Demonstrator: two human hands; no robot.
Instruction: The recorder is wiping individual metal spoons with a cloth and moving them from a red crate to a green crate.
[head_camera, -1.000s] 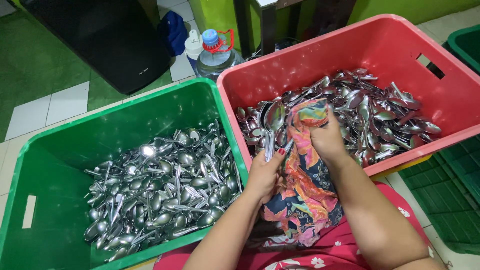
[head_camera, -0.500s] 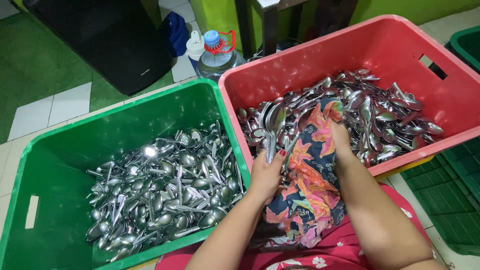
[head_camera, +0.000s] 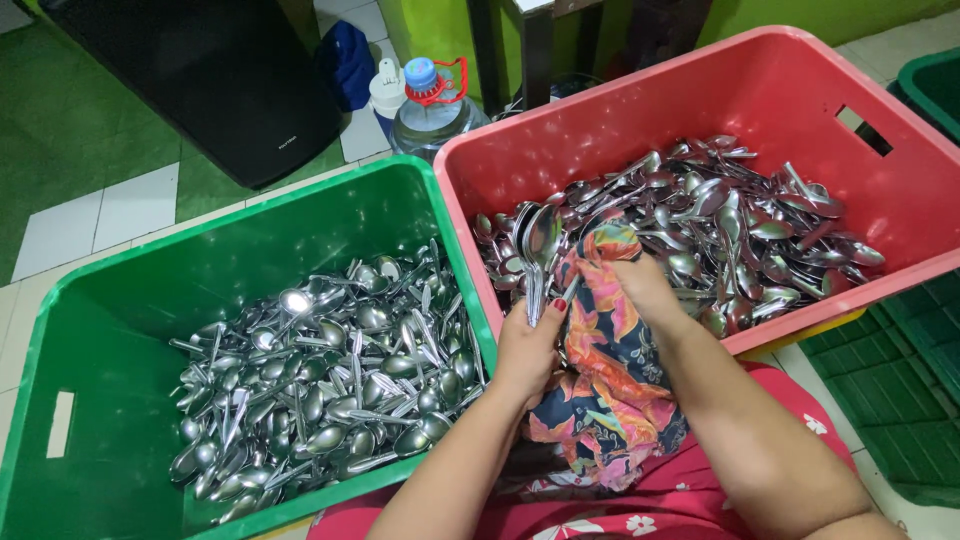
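bright, even overhead light; sharp focus; glare on heaped spoons (head_camera: 330, 390)

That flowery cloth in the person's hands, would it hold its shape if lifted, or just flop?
The patterned cloth would probably flop: it drapes in soft folds from the red crate down to the lap. It looks thin, so likely light. It bunches around the right hand, so it should grip easily rather than slip, unlike the shiny spoons in the left hand.

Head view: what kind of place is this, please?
Probably a back work area of a catering or food business, on a tiled floor. A green crate and a red crate hold heaps of metal spoons, and both hands work with a patterned cloth.
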